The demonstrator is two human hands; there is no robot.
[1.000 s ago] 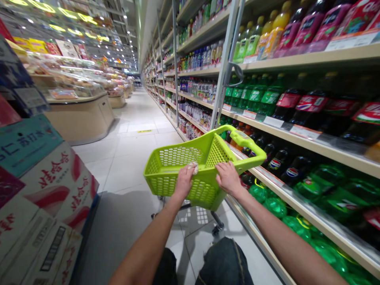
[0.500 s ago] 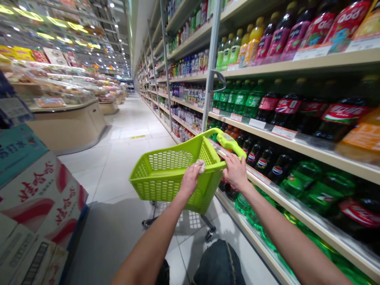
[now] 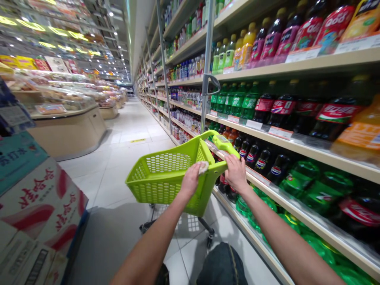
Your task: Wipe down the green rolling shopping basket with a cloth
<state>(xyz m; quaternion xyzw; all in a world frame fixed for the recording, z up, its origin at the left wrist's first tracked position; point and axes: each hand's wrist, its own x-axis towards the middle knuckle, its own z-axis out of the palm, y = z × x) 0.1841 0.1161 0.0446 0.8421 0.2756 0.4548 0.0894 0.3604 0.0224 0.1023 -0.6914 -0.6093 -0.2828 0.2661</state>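
A lime-green plastic shopping cart with perforated sides stands in front of me, turned sideways, and I see nothing inside its basket. My left hand is closed on a crumpled white cloth, which lies against the cart's near upper rim. At the near end of the green handle, my right hand is wrapped round the bar. Its fingertips are partly hidden behind the hand.
Shelves of drink bottles run along the right, close to the cart. Stacked cartons stand at the left, with a display counter beyond. Between them a tiled aisle floor leads away.
The cart has shifted slightly left in view and turned a little. My left hand has slid the cloth a short way along the rim toward the handle. My right hand stays at the handle.
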